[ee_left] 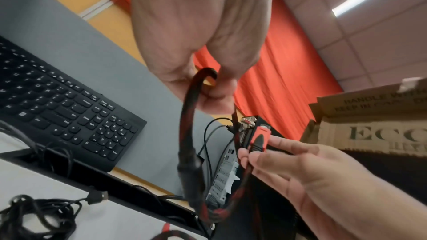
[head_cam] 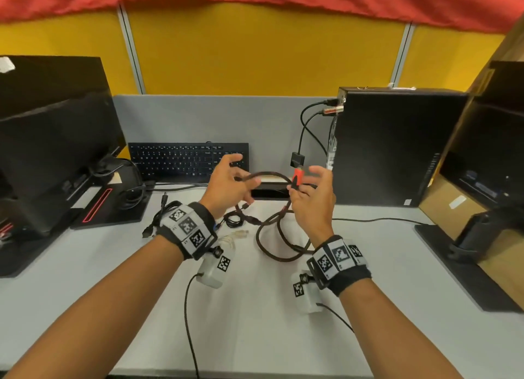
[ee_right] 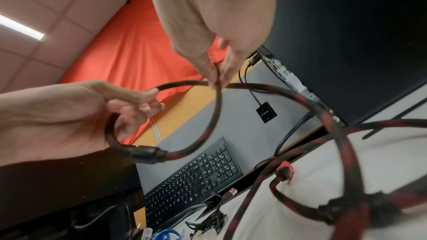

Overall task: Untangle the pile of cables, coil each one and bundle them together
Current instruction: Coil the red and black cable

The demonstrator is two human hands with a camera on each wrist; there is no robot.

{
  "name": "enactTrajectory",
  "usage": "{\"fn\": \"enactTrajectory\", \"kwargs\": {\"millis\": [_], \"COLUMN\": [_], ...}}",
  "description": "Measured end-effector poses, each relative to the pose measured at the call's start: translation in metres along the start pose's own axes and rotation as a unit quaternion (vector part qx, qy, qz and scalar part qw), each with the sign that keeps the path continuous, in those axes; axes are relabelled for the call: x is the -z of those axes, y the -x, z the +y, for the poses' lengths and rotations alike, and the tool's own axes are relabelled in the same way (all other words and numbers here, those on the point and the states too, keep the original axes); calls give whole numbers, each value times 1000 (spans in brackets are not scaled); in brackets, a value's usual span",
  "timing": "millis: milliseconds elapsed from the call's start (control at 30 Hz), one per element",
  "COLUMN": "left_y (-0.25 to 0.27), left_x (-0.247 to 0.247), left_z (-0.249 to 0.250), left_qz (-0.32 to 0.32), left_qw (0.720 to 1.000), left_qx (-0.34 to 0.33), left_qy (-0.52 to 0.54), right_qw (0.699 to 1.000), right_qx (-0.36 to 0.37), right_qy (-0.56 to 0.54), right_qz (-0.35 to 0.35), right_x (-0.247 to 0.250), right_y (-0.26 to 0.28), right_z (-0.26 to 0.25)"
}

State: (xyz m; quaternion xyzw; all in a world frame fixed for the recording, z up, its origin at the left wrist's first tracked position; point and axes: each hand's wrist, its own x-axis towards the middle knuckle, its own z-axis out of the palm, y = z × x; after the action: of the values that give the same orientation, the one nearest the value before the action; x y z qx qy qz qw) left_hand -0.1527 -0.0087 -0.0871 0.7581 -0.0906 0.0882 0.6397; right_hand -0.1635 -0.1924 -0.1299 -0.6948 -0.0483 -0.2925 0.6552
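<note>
Both hands hold a red-and-black braided cable (head_cam: 269,175) above the desk. My left hand (head_cam: 241,181) curls its fingers round a raised loop of it; the ferrite lump (ee_right: 148,153) hangs just below that hand. My right hand (head_cam: 300,186) pinches the cable just below its red plug (head_cam: 297,176), which points up. The rest of the cable lies in loose loops (head_cam: 280,254) on the white desk, with its other red plug (ee_right: 285,171) lying there. A thin black cable (head_cam: 234,220), a pale cable (head_cam: 229,241) and another black cable (head_cam: 157,218) lie underneath and to the left.
A black keyboard (head_cam: 187,161) leans at the back, and a PC tower (head_cam: 391,143) with plugged-in leads stands on the right. Monitors (head_cam: 51,129) flank the desk, with a cardboard box (head_cam: 453,205) behind the right one. A blue cable (ee_right: 166,234) shows in the right wrist view.
</note>
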Motion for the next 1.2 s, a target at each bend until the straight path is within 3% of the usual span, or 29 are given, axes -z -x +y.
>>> {"fn": "enactTrajectory", "kwargs": {"millis": [67, 133, 200, 300, 367, 433, 500, 567, 667, 733, 867, 1000, 1067, 1200], "left_y": [-1, 1, 4, 1, 1, 5, 7, 7, 5, 4, 2, 6, 5, -9], "left_x": [3, -1, -5, 0, 2, -1, -2, 2, 10, 17, 30, 33, 36, 53], "left_z": [6, 11, 14, 17, 18, 19, 20, 21, 17, 15, 9, 6, 8, 13], "left_qz": [-43, -115, -181, -282, -319, -327, -317, -316, -312, -297, -304, -334, -284, -50], "left_qw": [997, 985, 978, 942, 932, 934, 939, 941, 944, 948, 943, 919, 916, 894], "left_qx": [-7, -4, 52, 157, 159, 142, 132, 121, 100, 82, 52, 45, 54, 94], "left_qy": [-65, -126, -86, 94, 61, 0, -12, -2, 49, 83, 126, 204, 277, 435], "right_qw": [993, 967, 941, 904, 882, 873, 900, 938, 941, 945, 976, 982, 986, 980], "right_qx": [85, 189, 258, 315, 334, 351, 318, 211, 74, 75, 71, 59, 51, 1], "right_qy": [55, 126, 159, 181, 196, 209, 213, 214, 194, 145, 40, 61, 87, 159], "right_qz": [-59, -115, -151, -223, -268, -268, -210, -171, -266, -284, -203, -171, -134, -119], "right_x": [2, 3, 5, 9, 8, 7, 8, 12, 17, 20, 32, 27, 29, 42], "right_y": [1, 2, 1, 1, 3, 5, 1, -8, -24, -33, -44, -48, -48, -43], "right_z": [-3, -10, -18, -25, -30, -34, -40, -43, -43, -40, -33, -31, -26, -7]}}
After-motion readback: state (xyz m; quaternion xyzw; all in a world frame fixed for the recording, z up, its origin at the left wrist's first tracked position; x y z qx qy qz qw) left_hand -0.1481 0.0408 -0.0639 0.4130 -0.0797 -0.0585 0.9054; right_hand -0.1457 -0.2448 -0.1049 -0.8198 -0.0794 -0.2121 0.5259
